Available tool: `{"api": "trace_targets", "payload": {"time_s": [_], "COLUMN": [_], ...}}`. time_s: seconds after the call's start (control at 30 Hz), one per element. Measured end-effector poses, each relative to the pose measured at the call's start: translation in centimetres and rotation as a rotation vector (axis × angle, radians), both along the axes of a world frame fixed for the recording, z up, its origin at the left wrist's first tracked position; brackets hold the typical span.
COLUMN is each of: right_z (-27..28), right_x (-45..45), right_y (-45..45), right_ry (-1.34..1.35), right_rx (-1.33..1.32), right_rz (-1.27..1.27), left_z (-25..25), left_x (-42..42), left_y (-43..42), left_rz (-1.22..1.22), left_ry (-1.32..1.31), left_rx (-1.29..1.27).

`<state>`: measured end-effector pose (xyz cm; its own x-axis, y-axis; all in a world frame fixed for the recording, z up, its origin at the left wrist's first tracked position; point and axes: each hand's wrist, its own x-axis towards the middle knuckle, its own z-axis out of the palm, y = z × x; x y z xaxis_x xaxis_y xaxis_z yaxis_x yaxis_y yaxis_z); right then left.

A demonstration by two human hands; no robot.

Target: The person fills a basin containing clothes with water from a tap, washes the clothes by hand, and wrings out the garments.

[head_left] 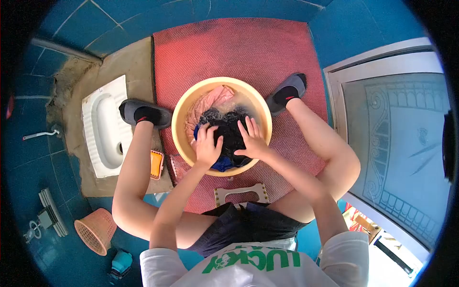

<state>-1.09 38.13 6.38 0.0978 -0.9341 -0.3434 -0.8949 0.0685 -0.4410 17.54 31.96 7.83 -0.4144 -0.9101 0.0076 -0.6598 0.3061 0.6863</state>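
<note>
A yellow plastic basin (180,95) holds water and wet clothes. Black cloth (229,136) fills the middle, with a pink garment (210,103) at the far left side and blue cloth (222,164) along the near edge. My left hand (208,147) lies on the left part of the black cloth, fingers spread and thumb apart. On its right part rests my right hand (252,138), also with fingers spread. Neither hand shows cloth gripped in its fingers. Cloudy water shows beyond the hands.
The basin stands on a red textured mat (239,43) between my slippered feet. At left are a squat toilet (103,138), an orange soap bar in a dish (156,165) and a pink basket (95,231). A small stool (241,189) is close before me; a glazed door (397,134) stands right.
</note>
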Motion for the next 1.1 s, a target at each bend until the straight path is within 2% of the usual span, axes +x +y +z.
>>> {"api": "trace_targets", "payload": {"time_s": [0.1,0.13,0.27,0.37,0.43,0.47,0.5,0.57,0.6,0.63,0.67,0.7,0.73,0.77,0.8,0.83,0.87,0.9,0.97,1.0,1.03,1.07,1.1], "right_z": [-0.8,-2.0,-4.7,-6.7,-7.1,-6.2,-5.4,-5.0,-5.5,-6.2,-8.8,-9.3,-9.5,-9.5,-9.5,-8.5,-6.9,-5.2,-3.4,-2.5,-1.7,-1.1,-0.3], "right_x": [0.7,1.1,1.5,0.5,-0.1,-0.2,-0.4,-0.4,-0.5,-0.6,-0.4,-0.4,-0.5,-0.5,-0.3,-0.5,-0.7,-0.7,-0.8,-0.7,-0.7,-0.5,-0.5], "right_y": [-2.4,-3.0,-5.5,-8.1,-10.3,-11.8,-13.0,-13.6,-13.7,-13.8,-13.6,-13.6,-13.5,-13.4,-13.7,-13.8,-13.8,-13.5,-12.2,-11.5,-10.7,-9.8,-9.1], "right_ry": [0.058,0.099,0.235,0.161,0.18,0.211,0.241,0.238,0.275,0.312,0.326,0.331,0.314,0.297,0.184,0.188,0.154,0.116,0.033,-0.042,-0.116,-0.192,-0.188], "right_rx": [0.124,0.085,0.148,0.323,0.349,0.403,0.456,0.477,0.375,0.271,0.153,0.148,0.009,-0.129,-0.183,-0.192,-0.031,0.134,0.03,0.026,0.023,-0.107,-0.115], "right_rz": [0.026,0.003,-0.041,-0.041,-0.039,-0.008,0.024,-0.015,0.037,0.088,-0.025,-0.028,-0.044,-0.059,-0.233,-0.236,-0.173,-0.106,-0.105,-0.126,-0.15,-0.142,-0.145], "left_z": [-4.7,-6.8,-9.5,-10.9,-11.5,-16.0,-16.2,-15.1,-14.4,-13.0,-11.3,-10.5,-13.7,-13.5,-13.3,-12.9,-10.5,-8.8,-6.9,-7.1,-6.3,-5.3,-4.4], "left_x": [-1.8,-2.1,-3.5,-4.7,-5.0,-4.8,-4.5,-4.4,-5.3,-5.7,-6.2,-6.5,-6.4,-6.2,-6.1,-6.0,-5.9,-5.7,-5.1,-4.5,-3.9,-3.4,-2.9], "left_y": [0.3,0.6,-0.4,-2.6,-4.5,-3.8,-4.7,-7.1,-8.7,-9.3,-9.9,-10.1,-8.9,-9.0,-9.2,-9.7,-11.0,-11.1,-10.8,-10.4,-10.1,-9.8,-9.5], "left_rz": [-0.128,-0.133,-0.07,-0.062,-0.073,-0.023,-0.026,-0.172,-0.156,-0.159,-0.161,-0.161,-0.048,-0.051,0.02,0.091,0.048,0.05,0.058,0.051,0.045,0.03,0.017], "left_ry": [-0.318,-0.345,-0.367,-0.374,-0.267,-0.255,-0.26,-0.203,-0.292,-0.287,-0.346,-0.406,-0.48,-0.475,-0.339,-0.203,-0.24,-0.241,-0.185,-0.072,-0.07,-0.025,0.021], "left_rx": [-0.087,0.013,-0.056,0.016,0.33,-0.005,0.008,-0.031,0.343,0.34,0.323,0.305,0.03,0.026,-0.003,-0.035,0.289,0.284,0.317,0.263,0.255,0.236,0.216]}}
